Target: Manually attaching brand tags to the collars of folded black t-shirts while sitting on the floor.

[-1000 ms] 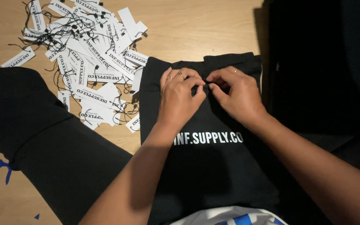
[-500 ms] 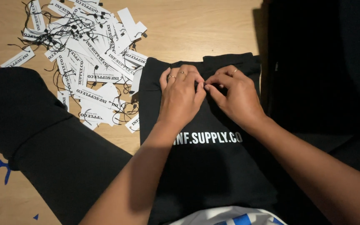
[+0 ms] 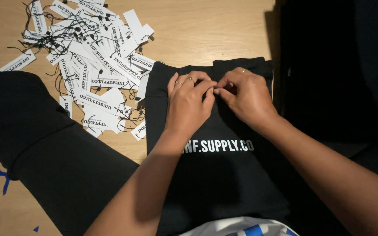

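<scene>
Folded black garment (image 3: 215, 175), both hands pinching at its upper edge.

Your left hand (image 3: 188, 105) and right hand (image 3: 246, 97) meet fingertip to fingertip, each grip closed on the cloth near the top fold. It lies on the bench (image 3: 206, 30) beside the paper tags (image 3: 97, 65). Soft, light, limp: pinch the seam, not loose fabric.

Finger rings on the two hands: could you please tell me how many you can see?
3: two thin gold rings on the left hand, one gold ring on the right hand. Others may be hidden.
</scene>
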